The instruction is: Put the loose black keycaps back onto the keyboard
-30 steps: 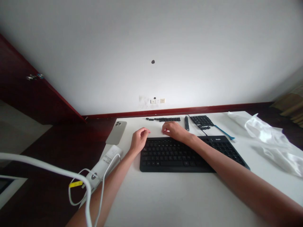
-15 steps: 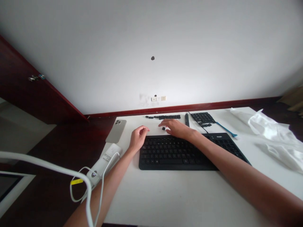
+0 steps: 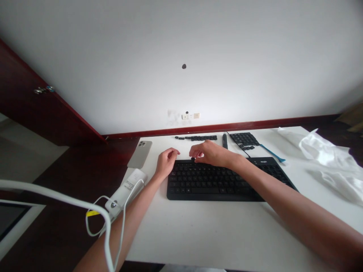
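Note:
A black keyboard (image 3: 198, 190) lies on the white table, partly covered by my right forearm. Over its far edge, my right hand (image 3: 210, 153) has its fingertips bent down and drawn together around a small black keycap (image 3: 193, 159), which shows only in part. At the keyboard's far left corner is my left hand (image 3: 166, 163), fingers curled in towards the thumb; whatever is between them, if anything, is hidden. A row of loose black keycaps (image 3: 204, 138) lies beyond my right hand, near the table's far edge.
Further right are a dark pen-like tool (image 3: 225, 141), a block of keycaps (image 3: 244, 139), a blue pry tool (image 3: 272, 153) and crumpled white plastic (image 3: 326, 151). On the left lie a phone (image 3: 140, 155) and a white power strip (image 3: 126, 190) with cables. A white cable (image 3: 56, 195) crosses the lower left.
My right hand's fingers have closed in on the keycap, which was lying between them on the table and is now at the keyboard's far edge. My left hand has hardly moved.

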